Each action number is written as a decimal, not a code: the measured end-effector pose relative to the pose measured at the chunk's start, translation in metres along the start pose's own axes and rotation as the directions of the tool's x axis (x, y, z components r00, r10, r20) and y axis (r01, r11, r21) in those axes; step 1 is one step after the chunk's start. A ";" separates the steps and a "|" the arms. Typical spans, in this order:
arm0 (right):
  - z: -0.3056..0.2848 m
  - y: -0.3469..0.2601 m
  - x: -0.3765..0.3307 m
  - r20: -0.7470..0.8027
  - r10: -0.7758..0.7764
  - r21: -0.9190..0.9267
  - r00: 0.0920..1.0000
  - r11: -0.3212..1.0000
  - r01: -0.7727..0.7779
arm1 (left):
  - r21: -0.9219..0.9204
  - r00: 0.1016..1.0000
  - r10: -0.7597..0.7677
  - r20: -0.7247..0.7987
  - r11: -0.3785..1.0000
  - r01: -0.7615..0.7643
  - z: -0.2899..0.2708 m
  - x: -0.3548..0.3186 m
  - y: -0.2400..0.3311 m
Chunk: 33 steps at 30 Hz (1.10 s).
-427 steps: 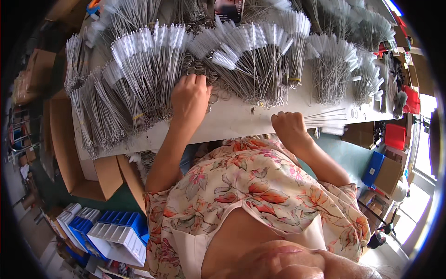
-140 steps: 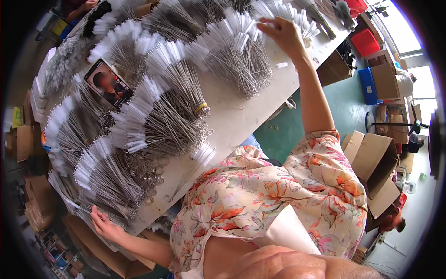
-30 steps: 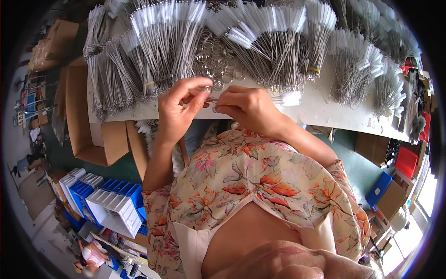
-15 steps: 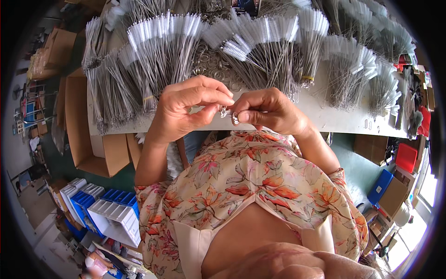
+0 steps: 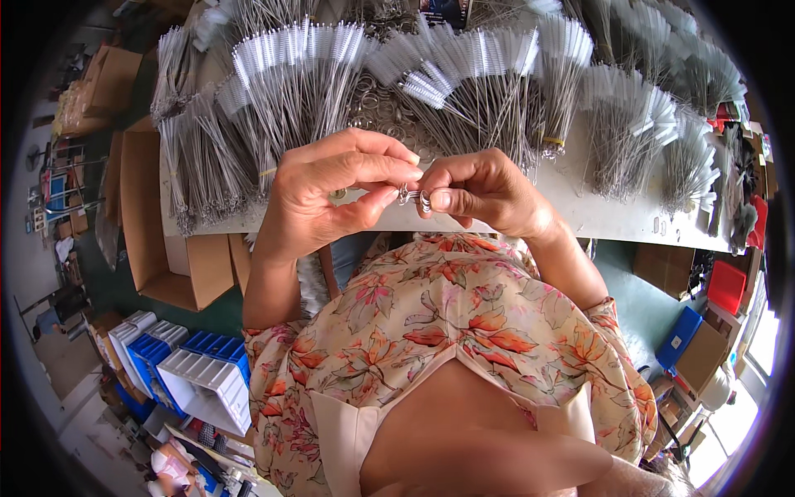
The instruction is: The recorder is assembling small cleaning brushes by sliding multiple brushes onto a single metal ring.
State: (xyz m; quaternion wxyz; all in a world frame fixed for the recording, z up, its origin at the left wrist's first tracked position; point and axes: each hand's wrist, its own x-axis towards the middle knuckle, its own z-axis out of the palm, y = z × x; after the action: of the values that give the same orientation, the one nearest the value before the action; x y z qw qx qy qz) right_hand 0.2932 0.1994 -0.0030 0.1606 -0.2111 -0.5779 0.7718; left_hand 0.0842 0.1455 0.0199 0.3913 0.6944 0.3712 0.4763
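Above the table's front edge, my two hands meet with small shiny metal pieces between them. My left hand (image 5: 327, 186) is closed, its thumb and fingertips pinching small wire-like metal loops (image 5: 405, 195). My right hand (image 5: 489, 195) is closed too, thumb pressed against the curled forefinger, with small metal rings (image 5: 425, 202) at its fingertips. Whether the loops and rings are linked is too small to tell. Just beyond the hands, loose metal rings (image 5: 402, 132) lie on the table among bundles of thin wire-handled brushes (image 5: 302, 83) with white bristles.
More brush bundles (image 5: 629, 132) cover the right of the pale table (image 5: 571, 211). An open cardboard box (image 5: 157, 232) stands left of the table, white and blue plastic bins (image 5: 203, 385) below it. A red container (image 5: 726, 287) and a blue one (image 5: 679, 337) are at the right.
Both hands hold nearly the same pose, shifted very slightly. The metal rings at my right fingertips show more clearly now. The whole view has shifted a little.
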 end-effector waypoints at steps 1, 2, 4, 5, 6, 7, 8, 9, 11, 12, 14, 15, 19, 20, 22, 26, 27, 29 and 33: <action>0.000 0.000 0.000 0.005 -0.001 0.008 1.000 1.000 0.001 | 0.016 1.000 0.019 -0.003 1.000 -0.019 0.000 0.001 -0.001; 0.000 0.001 -0.001 0.003 -0.002 0.008 1.000 1.000 0.002 | 0.032 0.999 0.038 -0.005 0.999 -0.038 0.001 0.001 -0.001; 0.001 0.003 -0.001 -0.029 -0.035 0.084 0.999 0.996 0.037 | 0.065 0.995 0.056 -0.080 0.997 -0.051 0.008 0.003 0.003; 0.001 -0.001 -0.001 -0.031 -0.037 0.082 0.999 0.996 0.040 | 0.098 0.985 0.075 -0.156 0.993 -0.060 0.011 0.004 0.006; 0.002 -0.009 -0.002 -0.103 -0.116 0.104 0.988 0.986 0.127 | 0.100 0.985 0.076 -0.157 0.993 -0.061 0.012 0.005 0.009; 0.003 -0.018 -0.003 -0.175 -0.192 0.120 0.966 0.969 0.215 | 0.159 0.971 0.133 -0.198 0.982 -0.102 0.012 0.006 0.013; 0.006 -0.026 -0.002 -0.173 -0.194 0.120 0.966 0.969 0.216 | 0.220 0.953 0.190 -0.236 0.966 -0.138 0.012 0.007 0.017; 0.010 -0.034 -0.001 -0.228 -0.208 0.116 0.951 0.964 0.238 | 0.226 0.946 0.219 -0.238 0.960 -0.165 0.013 0.009 0.021; 0.017 -0.045 0.002 -0.256 -0.239 0.117 0.937 0.954 0.275 | 0.269 0.938 0.244 -0.247 0.947 -0.175 0.013 0.012 0.026; 0.019 -0.047 0.004 -0.254 -0.241 0.116 0.936 0.954 0.277 | 0.312 0.929 0.269 -0.255 0.932 -0.184 0.013 0.013 0.028; 0.021 -0.050 0.008 -0.268 -0.256 0.030 0.929 0.961 0.274 | 0.337 0.925 0.284 -0.254 0.922 -0.191 0.009 0.016 0.028; 0.020 -0.050 0.010 -0.250 -0.248 0.064 0.936 0.960 0.271 | 0.363 0.920 0.297 -0.256 0.912 -0.194 0.007 0.016 0.028; 0.017 -0.056 0.013 -0.200 -0.303 -0.087 0.932 0.953 0.292 | 0.371 0.937 0.278 -0.211 0.910 -0.187 -0.004 0.022 0.036; 0.017 -0.056 0.013 -0.191 -0.302 -0.082 0.934 0.953 0.291 | 0.377 0.937 0.275 -0.216 0.909 -0.180 -0.007 0.024 0.040; 0.015 -0.057 0.014 -0.169 -0.355 -0.264 0.920 0.915 0.305 | 0.383 0.977 0.204 -0.063 0.909 -0.165 -0.014 0.026 0.048; 0.020 -0.057 0.013 -0.212 -0.394 -0.255 0.894 0.906 0.339 | 0.377 0.989 0.144 0.043 0.914 -0.149 -0.024 0.034 0.056; 0.019 -0.055 0.014 -0.224 -0.408 -0.228 0.885 0.905 0.359 | 0.447 0.993 0.101 0.068 0.886 -0.121 -0.024 0.035 0.060; 0.017 -0.054 0.014 -0.232 -0.427 -0.206 0.874 0.900 0.385 | 0.456 0.997 0.056 0.044 0.887 -0.070 -0.025 0.035 0.060; 0.017 -0.051 0.012 -0.208 -0.369 -0.063 0.906 0.929 0.364 | -0.348 0.921 -0.386 -0.048 0.871 0.347 -0.024 0.025 0.052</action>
State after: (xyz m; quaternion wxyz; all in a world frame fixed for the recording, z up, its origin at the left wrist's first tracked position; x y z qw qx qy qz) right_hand 0.2741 0.2057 0.0486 0.3621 -0.1831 -0.5949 0.6938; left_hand 0.0758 0.1510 0.0813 0.5639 0.5062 0.4324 0.4888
